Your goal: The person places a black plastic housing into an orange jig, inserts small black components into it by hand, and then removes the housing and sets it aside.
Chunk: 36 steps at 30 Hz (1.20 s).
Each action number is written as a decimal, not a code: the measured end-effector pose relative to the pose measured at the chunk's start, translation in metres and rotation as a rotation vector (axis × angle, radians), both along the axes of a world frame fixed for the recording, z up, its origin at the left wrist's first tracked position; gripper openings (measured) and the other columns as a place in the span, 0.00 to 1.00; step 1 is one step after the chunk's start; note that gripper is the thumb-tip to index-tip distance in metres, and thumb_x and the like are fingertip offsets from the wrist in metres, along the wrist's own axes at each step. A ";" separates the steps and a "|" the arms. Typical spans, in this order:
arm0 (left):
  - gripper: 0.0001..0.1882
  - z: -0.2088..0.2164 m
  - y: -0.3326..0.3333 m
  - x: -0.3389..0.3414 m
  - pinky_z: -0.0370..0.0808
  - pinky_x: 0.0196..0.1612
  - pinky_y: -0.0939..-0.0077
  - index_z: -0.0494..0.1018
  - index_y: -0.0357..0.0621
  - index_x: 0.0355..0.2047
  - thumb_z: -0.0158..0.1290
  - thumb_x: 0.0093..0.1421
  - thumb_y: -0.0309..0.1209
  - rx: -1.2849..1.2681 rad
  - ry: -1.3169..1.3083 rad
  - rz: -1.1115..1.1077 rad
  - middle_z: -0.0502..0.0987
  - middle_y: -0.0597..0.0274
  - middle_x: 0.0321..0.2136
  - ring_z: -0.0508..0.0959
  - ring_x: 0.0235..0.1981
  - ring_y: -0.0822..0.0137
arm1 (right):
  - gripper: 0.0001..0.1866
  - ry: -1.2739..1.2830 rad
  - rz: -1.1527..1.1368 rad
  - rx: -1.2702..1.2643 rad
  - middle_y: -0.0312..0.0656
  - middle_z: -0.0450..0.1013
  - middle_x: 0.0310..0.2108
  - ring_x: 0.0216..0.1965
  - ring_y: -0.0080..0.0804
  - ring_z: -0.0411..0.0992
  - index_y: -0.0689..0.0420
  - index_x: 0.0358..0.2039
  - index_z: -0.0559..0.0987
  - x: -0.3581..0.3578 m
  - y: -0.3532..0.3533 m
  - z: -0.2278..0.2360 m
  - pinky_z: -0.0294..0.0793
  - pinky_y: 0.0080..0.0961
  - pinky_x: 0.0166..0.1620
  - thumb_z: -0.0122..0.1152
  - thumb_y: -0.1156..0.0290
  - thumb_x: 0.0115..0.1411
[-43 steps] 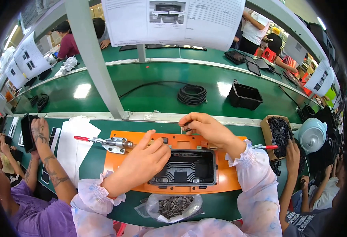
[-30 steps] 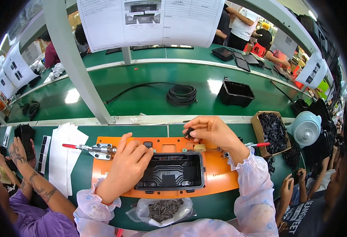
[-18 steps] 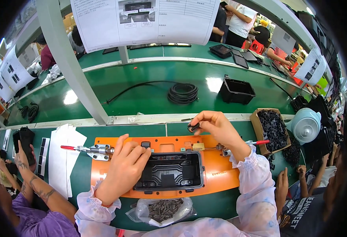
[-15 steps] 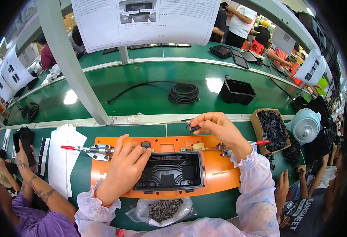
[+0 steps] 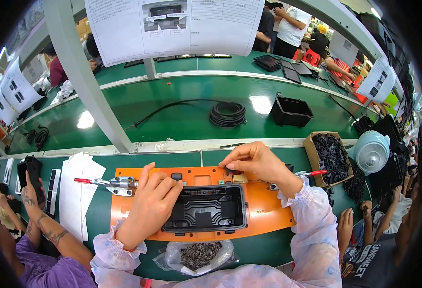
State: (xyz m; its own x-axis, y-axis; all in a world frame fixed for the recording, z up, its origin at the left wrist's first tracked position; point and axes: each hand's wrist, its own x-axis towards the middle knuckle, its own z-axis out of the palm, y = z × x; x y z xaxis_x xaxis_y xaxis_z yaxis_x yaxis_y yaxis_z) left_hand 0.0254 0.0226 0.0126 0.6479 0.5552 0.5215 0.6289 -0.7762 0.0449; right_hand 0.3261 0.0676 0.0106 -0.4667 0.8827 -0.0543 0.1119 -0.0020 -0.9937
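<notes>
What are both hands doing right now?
Left hand: open, fingers spread flat on the black housing's left edge, gripping nothing.
Right hand: fingertips pinched on a small dark part at the orange fixture's top edge.

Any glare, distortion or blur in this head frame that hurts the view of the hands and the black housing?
Head view: strong fisheye bend, so the green bench edges curve and the corners go black; two lamp glare patches sit on the bench, away from the work; left hand, right hand and black housing on the orange fixture are evenly lit and sharp.
</notes>
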 end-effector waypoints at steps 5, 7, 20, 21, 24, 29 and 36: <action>0.14 0.002 0.001 -0.001 0.64 0.64 0.43 0.80 0.35 0.40 0.57 0.51 0.20 0.017 0.002 -0.014 0.75 0.61 0.32 0.76 0.41 0.60 | 0.06 0.001 -0.093 0.010 0.39 0.82 0.32 0.34 0.22 0.79 0.66 0.40 0.84 -0.006 -0.008 0.000 0.79 0.20 0.41 0.63 0.81 0.63; 0.14 0.001 0.001 -0.001 0.64 0.63 0.42 0.80 0.36 0.39 0.57 0.51 0.20 0.018 0.006 -0.009 0.75 0.61 0.32 0.76 0.42 0.60 | 0.06 -0.021 -0.129 0.053 0.40 0.82 0.34 0.34 0.21 0.79 0.66 0.40 0.85 -0.007 -0.010 0.001 0.80 0.19 0.42 0.64 0.80 0.63; 0.18 0.012 0.002 0.026 0.62 0.64 0.40 0.78 0.37 0.44 0.57 0.52 0.23 0.062 0.036 -0.125 0.76 0.60 0.41 0.76 0.47 0.61 | 0.04 -0.279 -0.203 0.263 0.36 0.80 0.32 0.32 0.18 0.75 0.62 0.36 0.86 -0.014 -0.030 -0.003 0.75 0.18 0.35 0.69 0.78 0.59; 0.18 0.012 0.006 0.033 0.62 0.64 0.40 0.78 0.37 0.45 0.57 0.52 0.24 0.032 0.010 -0.203 0.76 0.61 0.41 0.76 0.48 0.61 | 0.04 -0.300 -0.195 0.362 0.37 0.80 0.32 0.32 0.20 0.76 0.62 0.35 0.86 -0.015 -0.031 -0.004 0.75 0.19 0.36 0.69 0.78 0.59; 0.18 0.007 0.018 0.052 0.62 0.64 0.41 0.78 0.37 0.46 0.59 0.53 0.27 0.007 0.000 -0.316 0.76 0.61 0.43 0.75 0.49 0.62 | 0.05 -0.332 -0.171 0.492 0.39 0.80 0.35 0.34 0.24 0.76 0.62 0.36 0.85 -0.011 -0.030 -0.007 0.76 0.21 0.37 0.67 0.78 0.60; 0.18 -0.012 0.031 0.066 0.62 0.64 0.42 0.79 0.40 0.47 0.62 0.57 0.32 -0.106 -0.046 -0.418 0.76 0.63 0.41 0.75 0.50 0.63 | 0.10 -0.330 -0.278 0.396 0.40 0.80 0.41 0.41 0.27 0.77 0.63 0.45 0.82 -0.001 -0.043 0.010 0.76 0.23 0.42 0.62 0.77 0.64; 0.17 -0.001 0.032 0.066 0.61 0.64 0.41 0.79 0.40 0.44 0.63 0.56 0.34 -0.048 0.024 -0.430 0.76 0.64 0.36 0.76 0.48 0.63 | 0.13 -0.483 -0.879 0.661 0.39 0.78 0.43 0.43 0.24 0.75 0.63 0.50 0.79 0.090 -0.091 0.007 0.73 0.21 0.46 0.59 0.76 0.66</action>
State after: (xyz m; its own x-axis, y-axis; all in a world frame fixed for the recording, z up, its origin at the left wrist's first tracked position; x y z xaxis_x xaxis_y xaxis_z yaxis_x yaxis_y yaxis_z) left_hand 0.0913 0.0550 0.0116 0.8371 0.2555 0.4837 0.2501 -0.9651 0.0770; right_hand 0.4163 -0.0234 0.0174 0.2524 0.8122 0.5260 0.6895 0.2304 -0.6867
